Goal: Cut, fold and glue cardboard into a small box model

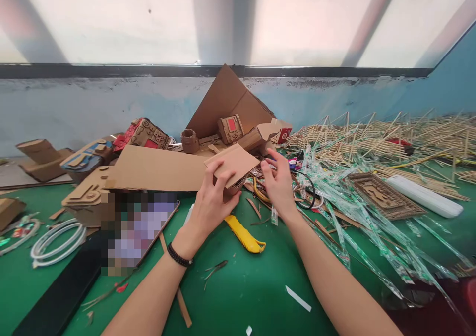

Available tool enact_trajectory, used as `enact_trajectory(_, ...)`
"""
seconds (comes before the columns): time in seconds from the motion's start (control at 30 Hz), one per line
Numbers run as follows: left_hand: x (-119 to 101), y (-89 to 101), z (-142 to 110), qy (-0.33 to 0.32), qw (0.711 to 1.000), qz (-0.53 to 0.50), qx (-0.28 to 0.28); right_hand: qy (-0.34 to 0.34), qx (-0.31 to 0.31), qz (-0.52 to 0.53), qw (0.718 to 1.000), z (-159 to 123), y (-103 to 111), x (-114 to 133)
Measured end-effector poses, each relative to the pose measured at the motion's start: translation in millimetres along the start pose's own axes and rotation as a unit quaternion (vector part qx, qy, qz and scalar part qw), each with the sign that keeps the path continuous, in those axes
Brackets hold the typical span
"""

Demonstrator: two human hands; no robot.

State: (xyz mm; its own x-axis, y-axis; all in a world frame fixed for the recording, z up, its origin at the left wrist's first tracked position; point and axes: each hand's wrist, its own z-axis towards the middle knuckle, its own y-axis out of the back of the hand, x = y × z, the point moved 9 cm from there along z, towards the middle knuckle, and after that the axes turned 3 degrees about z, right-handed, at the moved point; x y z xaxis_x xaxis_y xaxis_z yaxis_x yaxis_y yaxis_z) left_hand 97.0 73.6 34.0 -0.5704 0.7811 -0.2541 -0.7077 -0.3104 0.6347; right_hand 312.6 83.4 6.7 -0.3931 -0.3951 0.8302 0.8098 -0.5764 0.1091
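Observation:
My left hand point(213, 204) grips a small cardboard piece point(238, 162), fingers on its top face and thumb at its lower edge. Part of what lies under that piece is hidden by the hand. To the right, my right hand point(277, 182) is apart from the piece, fingers loosely bent and spread, with nothing visible in them. Below the left hand a yellow utility knife point(245, 234) lies on the green table. Behind the left hand rests a long flat cardboard sheet point(159, 170). A phone point(148, 232) with a blurred screen sits left of my left wrist.
Small cardboard models point(143, 133) stand along the wall, with a large cardboard sheet point(226, 98) leaning there. At right are clear plastic wrappers point(345, 217), a heap of thin sticks point(334, 140), a cardboard relief panel point(383, 195) and a white bar point(426, 196). A coiled white cable point(57, 242) lies at left.

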Motion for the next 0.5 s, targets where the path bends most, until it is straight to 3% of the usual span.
enact_trajectory(0.1,1.1,2.1,-0.1,-0.004,1.0,-0.001,0.0,-0.009,0.017,-0.089,0.996,36.6,25.4,-12.1)
enact_trajectory(0.17,0.0,2.0,-1.0,-0.011,1.0,-0.004,-0.002,-0.001,0.027,-0.227,0.973,60.4,41.9,-19.0)
enact_trajectory(0.27,-1.1,1.2,-2.3,-0.014,1.0,-0.013,-0.004,-0.005,0.087,-0.482,0.872,81.0,49.5,-39.2)
enact_trajectory(0.33,-0.6,0.7,-2.8,-0.007,1.0,-0.021,-0.003,-0.003,0.152,-0.57,0.807,80.7,43.1,-56.4)
enact_trajectory(0.4,0.0,0.5,-3.2,0.001,1.0,-0.027,0.0,0.004,0.174,-0.584,0.793,75.1,37.7,-67.3)
enact_trajectory(0.5,-0.1,1.4,-3.6,0.008,0.999,-0.031,0.002,0.014,0.169,-0.582,0.795,65.5,35.2,-78.6)
